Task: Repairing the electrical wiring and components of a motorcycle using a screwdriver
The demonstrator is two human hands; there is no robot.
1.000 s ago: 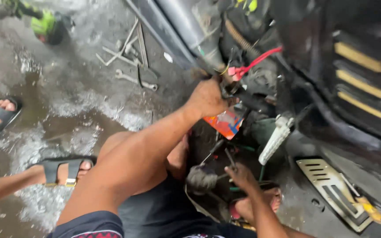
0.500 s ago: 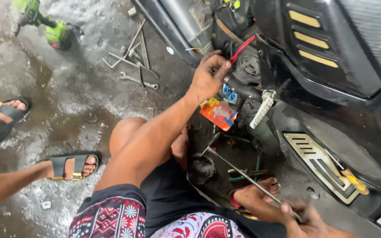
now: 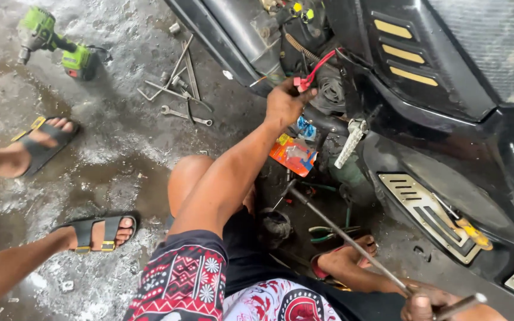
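Two hands are at work, well apart. My left hand (image 3: 284,104) is up in the scooter's (image 3: 447,119) open engine bay, its grip pressed together around the small red connector (image 3: 300,82) at the end of a red wire (image 3: 322,62). My right hand (image 3: 426,304), at the lower edge of view, is closed on a long metal rod (image 3: 340,232) that slants up toward the dark parts under the frame.

Risks as I judge them: the connector sits among hoses and black cables, so a hard tug could strain the red wire or pull it off its terminal. The rod is long and held only at its far end; a small twist of my wrist could swing its tip into the orange packet (image 3: 293,154) or the white ribbed footpeg (image 3: 350,142), or slip on the oily parts. The floor (image 3: 120,154) is wet and patchy, so my footing could slide.

Room to move: the scooter's black body walls off the whole right side, and the ridged footplate (image 3: 426,214) juts out low near my right hand. Toward the left the floor opens, though a bystander's two sandalled feet (image 3: 96,232) stand there. Wrenches (image 3: 179,89) lie scattered near the top, with a green power tool (image 3: 55,44) in the upper left corner, all clear of my arms.
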